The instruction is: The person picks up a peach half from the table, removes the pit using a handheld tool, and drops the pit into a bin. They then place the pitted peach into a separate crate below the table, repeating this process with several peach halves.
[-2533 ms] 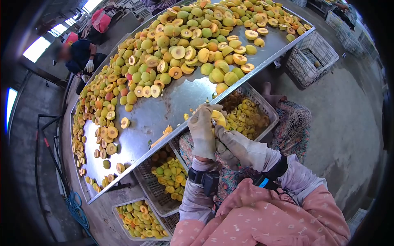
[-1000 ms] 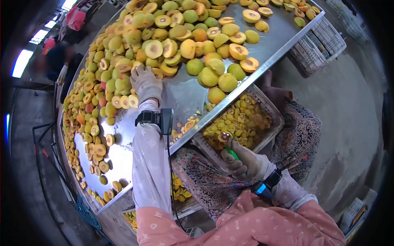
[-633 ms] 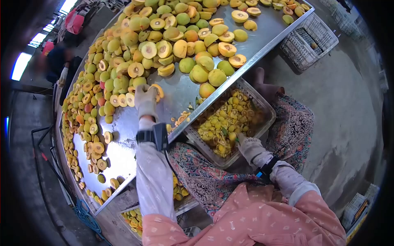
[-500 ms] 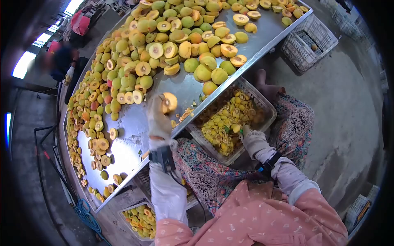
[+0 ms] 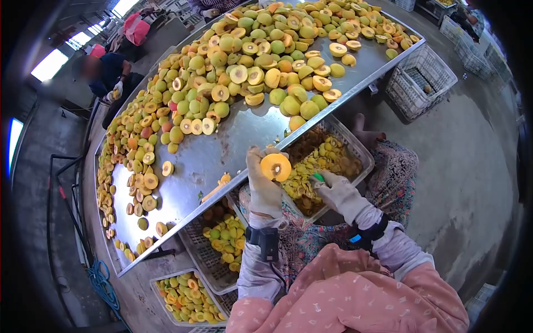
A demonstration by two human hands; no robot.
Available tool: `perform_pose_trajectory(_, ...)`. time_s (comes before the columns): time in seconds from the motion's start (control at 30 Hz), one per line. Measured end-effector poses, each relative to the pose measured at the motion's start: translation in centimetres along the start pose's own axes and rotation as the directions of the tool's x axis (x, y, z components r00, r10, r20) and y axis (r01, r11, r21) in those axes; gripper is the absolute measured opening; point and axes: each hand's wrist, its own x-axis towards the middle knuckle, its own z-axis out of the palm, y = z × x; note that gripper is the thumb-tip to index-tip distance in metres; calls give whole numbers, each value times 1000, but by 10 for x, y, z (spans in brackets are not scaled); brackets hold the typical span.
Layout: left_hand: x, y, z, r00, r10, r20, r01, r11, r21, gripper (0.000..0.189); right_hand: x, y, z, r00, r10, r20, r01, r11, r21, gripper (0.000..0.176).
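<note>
My left hand (image 5: 264,191), in a pale glove, is closed around a halved yellow-fleshed fruit (image 5: 276,167) that looks like a peach. Its cut face points up, with a dark patch at the centre. Gloved as well, my right hand (image 5: 340,195) grips a small tool with a green handle (image 5: 318,177); its working end cannot be made out. Both hands are over the near edge of the metal table, apart from each other. Beneath them a plastic crate (image 5: 365,154) holds yellow fruit pieces and scraps.
Whole and halved fruits (image 5: 222,72) are heaped across the metal table (image 5: 239,130). Crates of fruit (image 5: 229,244) stand below on the left, and a white crate (image 5: 422,83) is at right. Across the table a person (image 5: 114,75) in gloves handles something.
My left hand has come off the table toward me, bringing the fruit half near my right hand. The right hand has drawn slightly left and up from inside the crate. The camera view has shifted.
</note>
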Motion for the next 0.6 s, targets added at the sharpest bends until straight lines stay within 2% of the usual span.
perform_pose_trajectory(0.07, -11, 0, 5, 999, 31, 23, -31, 999, 24, 54, -10, -26, -8, 961, -277, -8, 272, 938, 214, 49)
perform_pose_trajectory(0.1, -16, -2, 7, 997, 58, 44, -60, 997, 50, 55, -13, -36, -6, 960, -278, -9, 274, 938, 213, 49)
perform_pose_trajectory(0.13, -19, -4, 7, 997, 61, 43, -63, 997, 50, 55, -15, -44, -2, 979, -205, -18, 203, 949, 240, 50)
perform_pose_trajectory(0.17, -22, -5, 7, 990, 127, 54, -132, 985, 111, 52, -17, -49, -1, 991, -131, -25, 133, 955, 267, 50)
perform_pose_trajectory(0.2, -25, -7, 8, 980, 190, 67, -198, 965, 171, 50, -20, -50, -3, 991, -133, -22, 134, 955, 266, 50)
perform_pose_trajectory(0.23, -30, -8, 10, 957, 279, 83, -291, 924, 249, 45, -22, -51, -4, 973, -228, -16, 228, 959, 167, 43)
perform_pose_trajectory(0.27, -33, -7, 12, 957, 279, 81, -291, 924, 249, 45, -24, -51, -5, 947, -321, -2, 320, 945, 67, 36)
perform_pose_trajectory(0.37, -37, -6, 14, 959, 279, 60, -285, 930, 231, 41, -23, -44, 4, 927, -370, -66, 375, 923, 91, 42)
perform_pose_trajectory(0.4, -37, -6, 14, 960, 279, 33, -278, 933, 229, 43, -24, -47, 3, 927, -370, -66, 374, 923, 91, 42)
perform_pose_trajectory(0.47, -37, -5, 16, 961, 277, 6, -271, 936, 227, 46, -27, -57, 2, 980, -191, -51, 197, 952, 235, 47)
perform_pose_trajectory(0.5, -37, -3, 17, 972, 231, -40, -221, 959, 176, 50, -25, -57, 5, 981, -190, -50, 196, 952, 234, 47)
perform_pose_trajectory(0.57, -37, -2, 19, 980, 183, -83, -172, 978, 121, 54, -21, -54, 12, 989, -105, 108, 61, 935, 349, 47)
perform_pose_trajectory(0.6, -36, -3, 19, 982, 160, -103, -151, 984, 93, 57, -21, -56, 12, 989, -106, 108, 62, 936, 348, 47)
